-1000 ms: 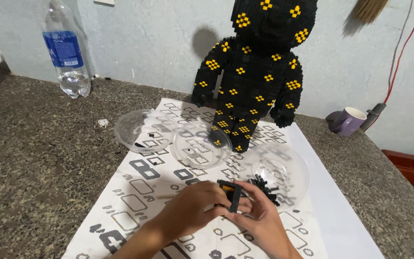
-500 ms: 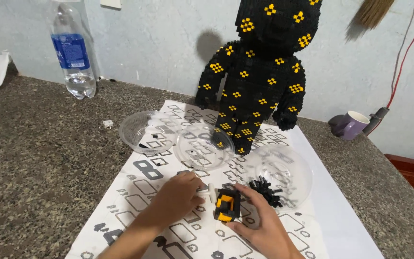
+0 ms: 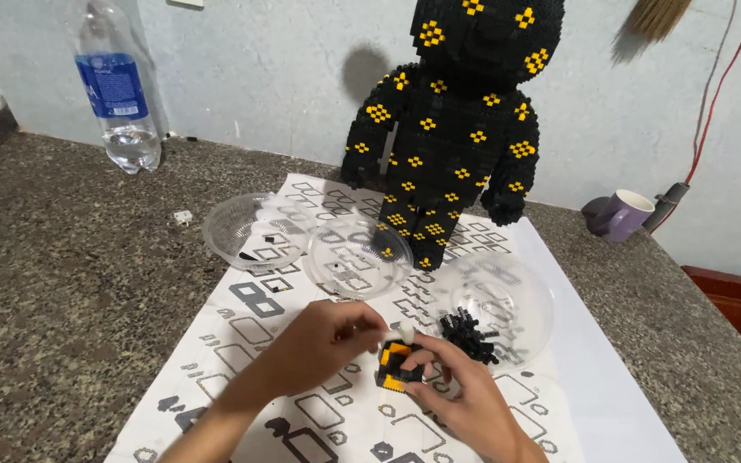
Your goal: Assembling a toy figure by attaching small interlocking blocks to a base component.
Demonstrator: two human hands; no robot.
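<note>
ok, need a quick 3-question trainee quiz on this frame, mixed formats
1. True or false: the black and yellow brick figure lies flat on the printed sheet.
2. Multiple choice: which clear bowl holds the pile of loose black bricks? A) the left bowl B) the middle bowl C) the right bowl
3. Fill in: the left hand and right hand both touch a small black and ___ brick piece.

Key:
1. False; it stands upright by the wall.
2. C
3. Yellow
</note>
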